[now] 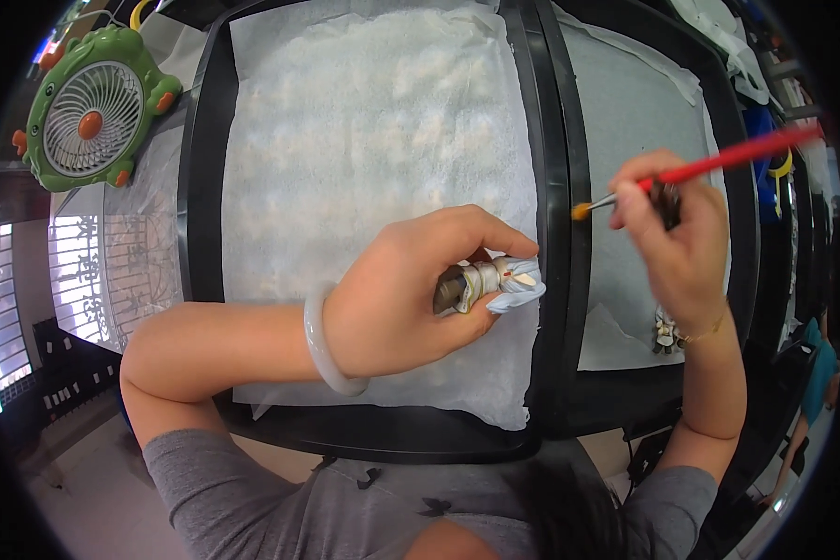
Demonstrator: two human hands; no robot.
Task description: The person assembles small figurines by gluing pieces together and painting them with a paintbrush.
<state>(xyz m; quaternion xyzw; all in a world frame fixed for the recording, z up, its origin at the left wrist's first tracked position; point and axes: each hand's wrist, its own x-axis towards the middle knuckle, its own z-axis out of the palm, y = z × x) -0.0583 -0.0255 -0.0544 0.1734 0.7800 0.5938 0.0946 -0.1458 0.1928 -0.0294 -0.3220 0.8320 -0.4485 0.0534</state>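
Head view, left hand (397, 289) angled rightward, grip clamping figurine (485, 281), right hand (683, 241) forward, pinching paintbrush (723, 161)

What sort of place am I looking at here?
Probably a small craft workshop, perhaps for hand-finishing figurines. The left hand holds a small figurine, the right hand a red-handled brush, and black trays lined with white paper lie beneath.
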